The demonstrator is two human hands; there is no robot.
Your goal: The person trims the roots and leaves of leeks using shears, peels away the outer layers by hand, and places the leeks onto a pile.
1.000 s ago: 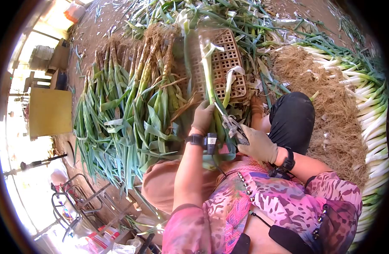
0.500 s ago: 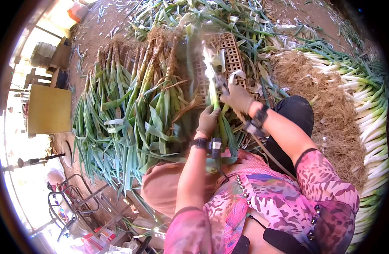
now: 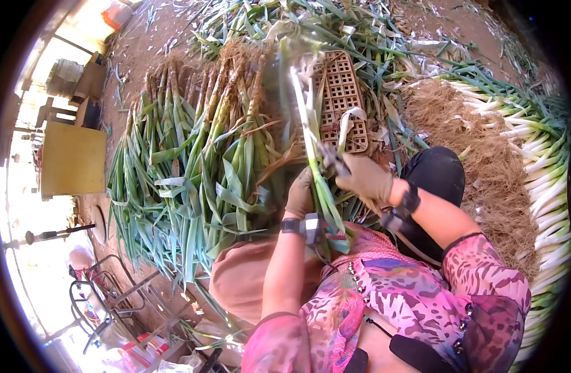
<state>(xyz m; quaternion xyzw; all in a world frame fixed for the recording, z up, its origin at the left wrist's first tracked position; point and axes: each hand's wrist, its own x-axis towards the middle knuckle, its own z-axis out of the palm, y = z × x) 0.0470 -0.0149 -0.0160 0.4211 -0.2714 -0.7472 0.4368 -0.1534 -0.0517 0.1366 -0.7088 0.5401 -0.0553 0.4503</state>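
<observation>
A leek (image 3: 306,121) stands nearly upright in view, its white end pointing away from me and its green leaves toward my lap. My left hand (image 3: 300,194), in a brownish glove, is closed around its green part. In my right hand (image 3: 367,179), also gloved, is what looks like an air gun (image 3: 333,159), its grey nozzle beside the leek's stem. A hose trails from that hand toward my lap. One pale curled leaf strip (image 3: 351,121) sticks up by my right hand. Behind the leek lies a tan plastic crate (image 3: 343,93), partly hidden.
Unpeeled leeks (image 3: 198,143) with brown roots are piled on the left. At right, peeled white leeks (image 3: 540,180) lie in a long row beside a heap of cut roots (image 3: 484,168). Leaf scraps (image 3: 285,18) cover the ground ahead. A yellow panel (image 3: 73,160) stands far left.
The leek now tilts further left, and more clean white stem shows. My right hand with the air gun has moved right and toward me; my left hand has shifted slightly toward me.
</observation>
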